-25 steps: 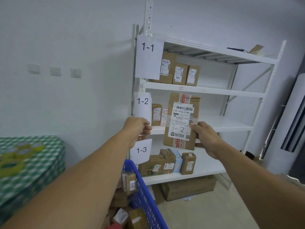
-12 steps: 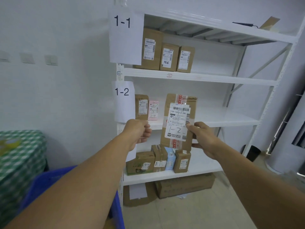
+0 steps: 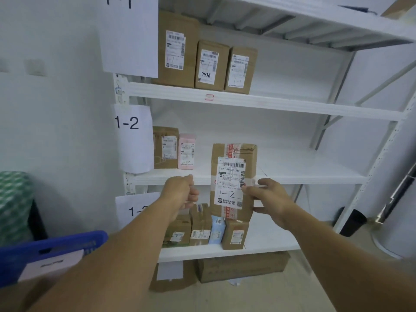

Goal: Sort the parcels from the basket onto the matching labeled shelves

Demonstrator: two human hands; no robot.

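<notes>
One parcel (image 3: 233, 176), marked 1-2, hangs pinched in our right grip (image 3: 270, 199) before the 1-2 shelf (image 3: 304, 167); our left grip (image 3: 180, 192) is curled on nothing. Next, we judge: raise it over the edge onto that shelf.

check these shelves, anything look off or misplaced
On the 1-1 shelf, the middle parcel has 7436 handwritten on its label, while its right neighbour reads 1-1, so it may be misfiled. The 1-2 sign bulges off the post instead of lying flat. Otherwise everything stands upright in rows.
</notes>
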